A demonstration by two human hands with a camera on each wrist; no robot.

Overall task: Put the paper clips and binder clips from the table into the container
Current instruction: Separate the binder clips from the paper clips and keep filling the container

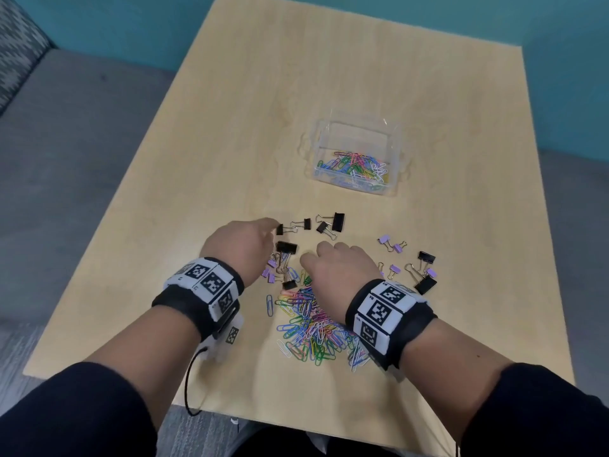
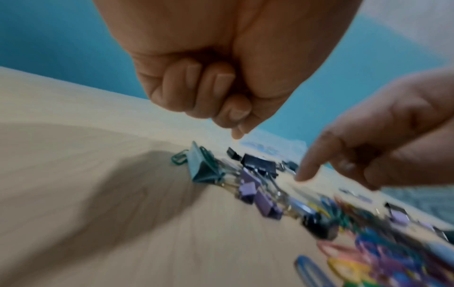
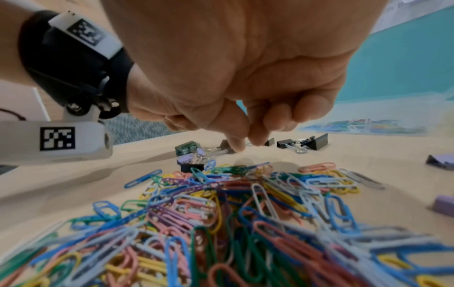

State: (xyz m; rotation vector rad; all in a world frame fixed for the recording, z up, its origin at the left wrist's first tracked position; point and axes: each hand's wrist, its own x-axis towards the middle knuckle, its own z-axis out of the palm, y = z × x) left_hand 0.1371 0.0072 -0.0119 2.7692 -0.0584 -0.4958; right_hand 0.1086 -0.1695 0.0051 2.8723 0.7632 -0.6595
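A clear plastic container stands mid-table with colourful paper clips inside. A big pile of paper clips lies near me, mostly below my right wrist. Black binder clips and purple ones are scattered beyond and right of the pile. My left hand hovers over a black clip, its fingers curled into a fist with nothing seen inside. My right hand reaches down at the pile's far end, thumb and index tips close together at the table, nothing visible between them.
A teal binder clip lies below my left hand, next to purple ones. The wooden table is bare beyond the container. A grey sofa runs along the left edge, a teal wall behind.
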